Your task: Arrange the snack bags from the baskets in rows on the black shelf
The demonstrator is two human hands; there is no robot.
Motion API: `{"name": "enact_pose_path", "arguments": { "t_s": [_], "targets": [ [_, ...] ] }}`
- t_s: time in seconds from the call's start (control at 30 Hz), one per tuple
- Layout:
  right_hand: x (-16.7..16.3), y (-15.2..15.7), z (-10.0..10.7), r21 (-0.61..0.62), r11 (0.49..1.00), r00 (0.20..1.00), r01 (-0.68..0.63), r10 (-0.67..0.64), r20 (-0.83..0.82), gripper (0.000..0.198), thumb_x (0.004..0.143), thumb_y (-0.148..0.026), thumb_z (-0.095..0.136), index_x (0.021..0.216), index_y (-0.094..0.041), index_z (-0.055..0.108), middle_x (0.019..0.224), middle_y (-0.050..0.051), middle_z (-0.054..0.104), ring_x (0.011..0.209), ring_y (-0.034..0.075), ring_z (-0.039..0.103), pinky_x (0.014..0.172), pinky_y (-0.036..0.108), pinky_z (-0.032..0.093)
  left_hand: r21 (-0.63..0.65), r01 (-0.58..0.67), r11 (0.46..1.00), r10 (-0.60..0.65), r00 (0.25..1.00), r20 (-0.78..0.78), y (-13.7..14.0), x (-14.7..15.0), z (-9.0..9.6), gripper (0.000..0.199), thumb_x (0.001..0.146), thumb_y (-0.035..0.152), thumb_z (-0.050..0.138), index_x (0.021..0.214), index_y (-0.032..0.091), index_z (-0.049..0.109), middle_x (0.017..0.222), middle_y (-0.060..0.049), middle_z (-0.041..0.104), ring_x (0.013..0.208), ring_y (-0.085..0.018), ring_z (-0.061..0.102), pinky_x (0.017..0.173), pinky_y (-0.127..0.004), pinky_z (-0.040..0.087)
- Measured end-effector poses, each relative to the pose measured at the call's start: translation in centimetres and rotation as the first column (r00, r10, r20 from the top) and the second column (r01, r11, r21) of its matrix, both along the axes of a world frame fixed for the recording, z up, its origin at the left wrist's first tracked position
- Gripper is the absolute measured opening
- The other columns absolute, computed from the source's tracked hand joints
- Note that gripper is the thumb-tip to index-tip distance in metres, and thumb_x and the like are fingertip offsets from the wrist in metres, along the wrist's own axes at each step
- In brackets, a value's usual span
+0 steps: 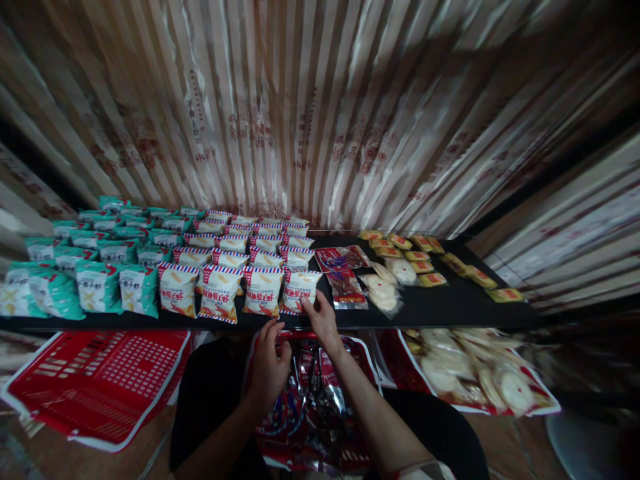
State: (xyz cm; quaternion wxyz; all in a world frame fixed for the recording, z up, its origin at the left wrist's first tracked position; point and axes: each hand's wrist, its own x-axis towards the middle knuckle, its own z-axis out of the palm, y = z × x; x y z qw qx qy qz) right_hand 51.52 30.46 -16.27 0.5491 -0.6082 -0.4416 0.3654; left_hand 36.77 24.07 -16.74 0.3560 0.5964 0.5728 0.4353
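Note:
My right hand (323, 321) is at the rightmost white snack bag (299, 287) of the front row, thumb on its printed face and fingers round its right side. My left hand (271, 360) is loosely bent with thumb and fingers apart, holding nothing that shows. Its fingertips lie by the front edge of the black shelf (200, 322), just below another white snack bag (263, 292). The white bags have red and blue striped tops and stand upright in rows. Beneath my hands is a red basket (367, 357) full of shiny red packets (330, 373).
Teal snack bags (100, 287) stand in rows on the left. Flat red packets (345, 283), pale clear-wrapped snacks (383, 291) and small yellow packets (433, 279) lie rightward. A tilted red basket (135, 360) is lower left; another basket (543, 405) holds pale packs. Striped curtain (320, 133) hangs behind.

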Motion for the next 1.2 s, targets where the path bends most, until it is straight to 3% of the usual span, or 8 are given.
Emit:
{"name": "enact_pose_path", "arguments": {
  "t_s": [0.17,0.37,0.77,0.93,1.2],
  "targets": [
    [0.0,0.2,-0.3,0.035,0.997,0.966,0.065,-0.072,0.249,0.052,0.073,-0.053,0.059,0.11,-0.017,0.064,0.106,0.011,0.064,0.099,0.026,0.057,0.091,0.042,0.044,-0.014,-0.001,1.0,0.001,1.0,0.016,0.4,0.0,-0.5,0.033,0.078,0.014,0.046,0.109,0.019,0.056,0.121,-0.01,0.055,0.115,-0.021,0.052,0.092,-0.039,0.048],
    [0.3,0.3,-1.3,0.074,0.995,0.941,0.065,-0.086,0.327,0.057,0.074,-0.052,0.059,0.119,-0.017,0.058,0.116,0.012,0.06,0.11,0.027,0.052,0.097,0.043,0.041,-0.044,0.006,0.999,-0.004,0.999,0.037,0.5,-0.3,-1.0,0.035,0.078,0.017,0.044,0.112,0.019,0.054,0.119,-0.01,0.056,0.114,-0.022,0.053,0.091,-0.039,0.048],
    [-0.2,0.3,-1.4,-0.008,0.999,0.974,0.044,-0.041,0.224,0.068,0.073,-0.051,0.061,0.13,-0.016,0.05,0.128,0.012,0.056,0.119,0.028,0.051,0.104,0.045,0.036,-0.125,0.011,0.992,-0.003,0.998,0.062,1.1,-0.6,0.0,0.04,0.079,0.019,0.043,0.118,0.019,0.052,0.122,-0.011,0.054,0.105,-0.02,0.058,0.089,-0.036,0.048],
    [-0.3,0.0,-0.5,-0.012,0.999,0.979,0.036,-0.033,0.202,0.076,0.072,-0.05,0.063,0.137,-0.017,0.04,0.132,0.011,0.053,0.123,0.028,0.047,0.106,0.044,0.034,-0.133,0.01,0.991,-0.004,0.999,0.047,1.3,-0.9,-0.3,0.041,0.079,0.02,0.042,0.118,0.018,0.052,0.122,-0.011,0.055,0.105,-0.019,0.058,0.087,-0.034,0.049],
    [-0.4,0.1,-0.5,-0.033,0.998,0.976,0.047,-0.039,0.216,0.076,0.073,-0.051,0.063,0.137,-0.015,0.041,0.131,0.013,0.053,0.119,0.03,0.05,0.104,0.046,0.037,-0.117,0.005,0.993,0.0,0.999,0.044,1.7,-1.0,-0.6,0.04,0.078,0.018,0.043,0.117,0.019,0.053,0.118,-0.009,0.057,0.099,-0.018,0.061,0.082,-0.032,0.051]
  ]
}}
